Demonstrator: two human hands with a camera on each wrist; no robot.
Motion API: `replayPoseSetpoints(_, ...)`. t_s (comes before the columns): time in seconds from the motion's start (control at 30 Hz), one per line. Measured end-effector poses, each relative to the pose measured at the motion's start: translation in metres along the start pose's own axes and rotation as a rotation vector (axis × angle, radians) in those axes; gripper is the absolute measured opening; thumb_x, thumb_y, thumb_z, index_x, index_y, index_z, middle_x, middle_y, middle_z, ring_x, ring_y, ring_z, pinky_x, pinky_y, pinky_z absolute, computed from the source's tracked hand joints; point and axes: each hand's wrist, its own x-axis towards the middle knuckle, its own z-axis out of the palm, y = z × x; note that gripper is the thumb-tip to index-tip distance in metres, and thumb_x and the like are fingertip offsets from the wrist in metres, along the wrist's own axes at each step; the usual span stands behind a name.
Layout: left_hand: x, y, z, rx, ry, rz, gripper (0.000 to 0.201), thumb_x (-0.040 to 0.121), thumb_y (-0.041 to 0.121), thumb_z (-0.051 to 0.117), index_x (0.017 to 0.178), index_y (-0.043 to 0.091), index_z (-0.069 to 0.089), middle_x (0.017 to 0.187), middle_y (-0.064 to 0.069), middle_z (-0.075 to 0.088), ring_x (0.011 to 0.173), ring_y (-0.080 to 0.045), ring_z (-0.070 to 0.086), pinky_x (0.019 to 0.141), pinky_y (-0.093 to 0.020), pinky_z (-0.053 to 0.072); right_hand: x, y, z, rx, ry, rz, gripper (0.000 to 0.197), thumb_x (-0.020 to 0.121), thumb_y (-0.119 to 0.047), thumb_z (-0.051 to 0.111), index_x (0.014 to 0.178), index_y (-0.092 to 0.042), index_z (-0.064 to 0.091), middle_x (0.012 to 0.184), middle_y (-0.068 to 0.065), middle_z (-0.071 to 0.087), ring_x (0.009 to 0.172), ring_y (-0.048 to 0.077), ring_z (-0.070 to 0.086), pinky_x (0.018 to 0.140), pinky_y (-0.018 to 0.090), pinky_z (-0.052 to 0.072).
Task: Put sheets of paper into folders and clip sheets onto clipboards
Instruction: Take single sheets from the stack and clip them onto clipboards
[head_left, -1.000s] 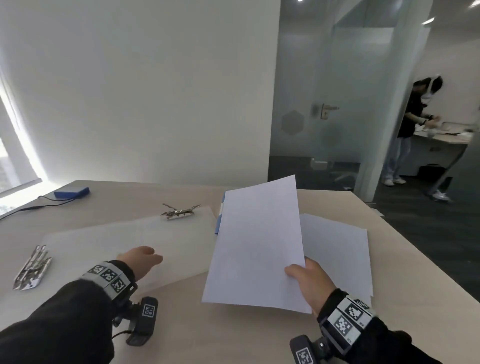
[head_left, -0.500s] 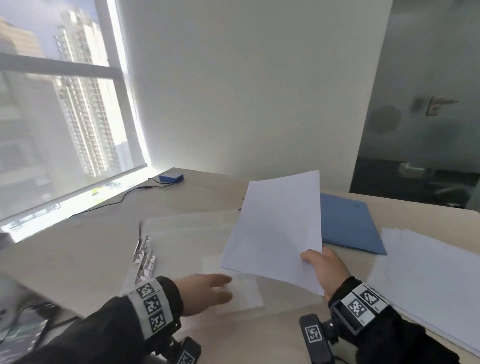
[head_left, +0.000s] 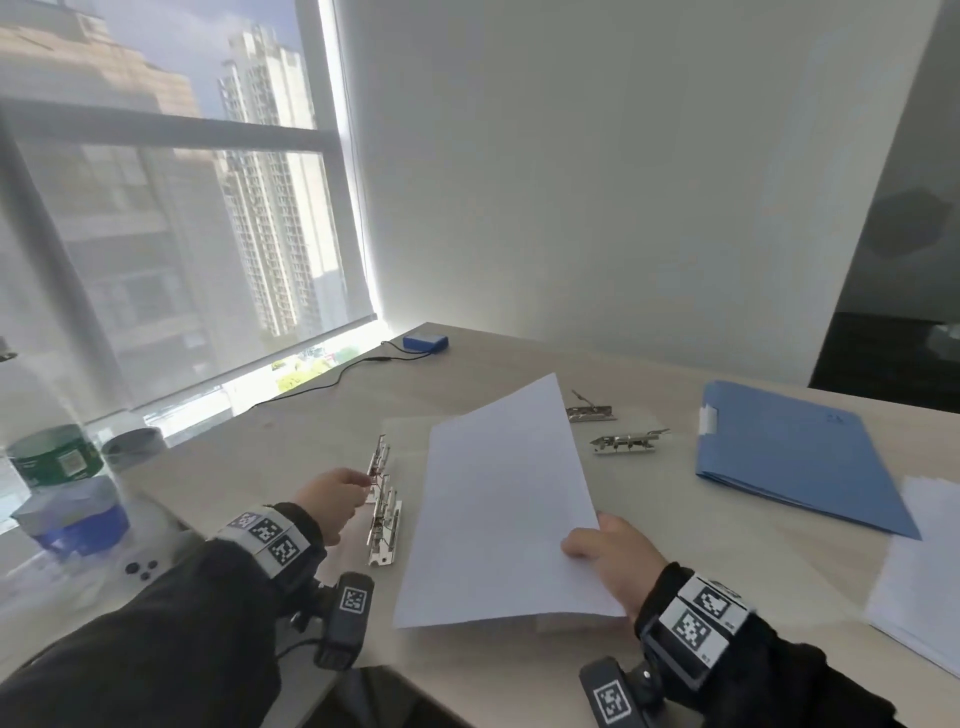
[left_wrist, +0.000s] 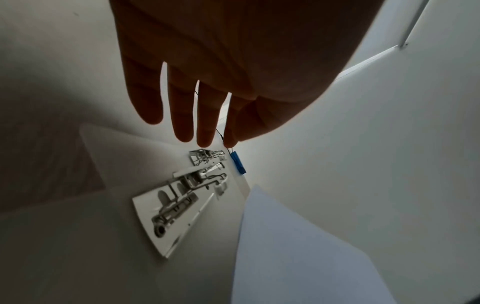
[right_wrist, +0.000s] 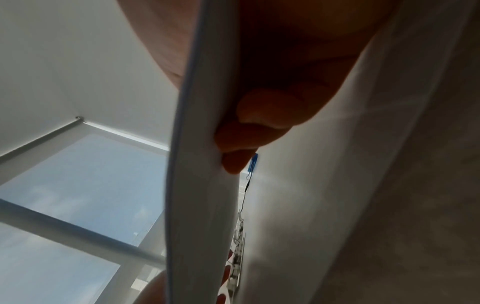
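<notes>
My right hand (head_left: 608, 551) pinches a white sheet of paper (head_left: 498, 509) by its near right corner; in the right wrist view the thumb and curled fingers (right_wrist: 241, 144) clamp the sheet's edge (right_wrist: 182, 174). The sheet hangs low over clear plastic clipboards (left_wrist: 124, 156) lying on the table. Two metal clips (head_left: 383, 512) of these boards lie just left of the sheet. My left hand (head_left: 358, 480) reaches to the farther clip with straight fingers (left_wrist: 182, 115), fingertips at it, gripping nothing. A blue folder (head_left: 795, 457) lies shut at the right.
Two more metal clips (head_left: 626, 442) lie behind the sheet. A stack of white paper (head_left: 924, 577) sits at the right edge. A small blue device (head_left: 425, 342) with a cable is near the window. Bottles and jars (head_left: 57, 457) stand at the far left of the table (head_left: 675, 571).
The view has swung left and down. My right hand has lowered the sheet over the clear clipboards. My left hand has moved forward from the board's surface to the metal clips.
</notes>
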Motion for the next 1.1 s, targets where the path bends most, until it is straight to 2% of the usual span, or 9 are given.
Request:
replayPoseSetpoints(0.07, 0.007, -0.001, 0.003, -0.024, -0.009, -0.028, 0.035, 0.095, 0.003, 0.043, 0.127, 0.009, 0.055, 0.109, -0.008, 0.055, 0.096, -0.024, 0.051, 0.060, -0.026, 0.043, 0.001, 0.001, 0.009, 0.006, -0.034, 0.012, 0.033, 0.062, -0.013, 0.059, 0.094, -0.005, 0.068, 0.087, 0.012, 0.074, 0.074, 0.029, 0.069, 0.066, 0.032, 0.056)
replayPoseSetpoints(0.23, 0.023, 0.005, 0.015, 0.005, -0.020, -0.049, 0.039, 0.092, 0.004, 0.044, 0.127, 0.015, 0.057, 0.113, -0.010, 0.058, 0.098, -0.027, 0.053, 0.055, -0.025, 0.042, 0.004, 0.004, 0.019, -0.001, -0.073, 0.035, 0.037, 0.061, -0.014, 0.059, 0.096, -0.007, 0.067, 0.100, 0.021, 0.073, 0.081, 0.033, 0.069, 0.072, 0.037, 0.056)
replayPoseSetpoints(0.3, 0.027, 0.006, 0.019, -0.017, -0.002, -0.040, 0.040, 0.091, 0.005, 0.043, 0.127, 0.015, 0.058, 0.111, -0.010, 0.059, 0.099, -0.028, 0.055, 0.058, -0.025, 0.042, 0.005, 0.006, 0.021, -0.012, -0.084, 0.041, 0.035, 0.061, -0.013, 0.058, 0.094, -0.007, 0.067, 0.095, 0.019, 0.072, 0.079, 0.033, 0.068, 0.073, 0.038, 0.056)
replayPoseSetpoints(0.37, 0.028, 0.006, 0.020, -0.035, 0.025, -0.028, 0.039, 0.091, 0.006, 0.045, 0.127, 0.014, 0.058, 0.117, -0.013, 0.062, 0.107, -0.031, 0.059, 0.064, -0.026, 0.043, 0.006, 0.008, 0.024, -0.028, -0.096, 0.047, 0.035, 0.061, -0.012, 0.058, 0.094, -0.006, 0.067, 0.092, 0.017, 0.071, 0.078, 0.032, 0.067, 0.073, 0.038, 0.056)
replayPoseSetpoints(0.43, 0.026, 0.004, 0.019, -0.063, 0.033, -0.030, 0.037, 0.092, 0.010, 0.046, 0.127, 0.016, 0.057, 0.121, -0.012, 0.063, 0.111, -0.033, 0.060, 0.062, -0.026, 0.044, 0.006, 0.008, 0.027, -0.041, -0.103, 0.053, 0.035, 0.061, -0.012, 0.058, 0.094, -0.005, 0.066, 0.092, 0.017, 0.070, 0.078, 0.032, 0.067, 0.073, 0.038, 0.056)
replayPoseSetpoints(0.63, 0.018, 0.002, 0.012, -0.194, -0.007, -0.056, 0.034, 0.092, 0.009, 0.046, 0.123, 0.020, 0.055, 0.111, -0.006, 0.062, 0.091, -0.021, 0.059, 0.064, -0.029, 0.045, 0.005, 0.005, 0.029, -0.008, -0.098, 0.056, 0.038, 0.060, -0.013, 0.060, 0.096, -0.003, 0.066, 0.094, 0.018, 0.071, 0.079, 0.033, 0.067, 0.070, 0.036, 0.055)
replayPoseSetpoints(0.77, 0.014, 0.002, 0.010, -0.213, -0.023, -0.049, 0.034, 0.093, 0.008, 0.044, 0.123, 0.019, 0.056, 0.107, -0.004, 0.061, 0.087, -0.020, 0.060, 0.068, -0.031, 0.044, 0.004, 0.006, 0.032, -0.040, -0.122, 0.053, 0.040, 0.061, -0.014, 0.059, 0.099, -0.003, 0.066, 0.095, 0.018, 0.071, 0.080, 0.032, 0.067, 0.071, 0.035, 0.055)
replayPoseSetpoints(0.9, 0.012, 0.002, 0.011, -0.238, -0.019, -0.049, 0.036, 0.093, 0.008, 0.044, 0.126, 0.019, 0.055, 0.108, -0.005, 0.060, 0.088, -0.022, 0.060, 0.067, -0.032, 0.046, 0.006, 0.003, 0.036, -0.089, -0.132, 0.063, 0.035, 0.063, -0.015, 0.058, 0.096, -0.006, 0.065, 0.095, 0.017, 0.070, 0.082, 0.033, 0.067, 0.080, 0.043, 0.056)
replayPoseSetpoints(1.1, 0.007, -0.001, 0.010, -0.261, -0.021, -0.060, 0.039, 0.094, 0.006, 0.041, 0.127, 0.020, 0.055, 0.107, -0.004, 0.060, 0.088, -0.020, 0.060, 0.070, -0.034, 0.048, 0.008, -0.001, 0.040, -0.143, -0.131, 0.094, 0.028, 0.069, -0.016, 0.059, 0.095, -0.007, 0.064, 0.097, 0.016, 0.070, 0.085, 0.033, 0.067, 0.082, 0.042, 0.055)
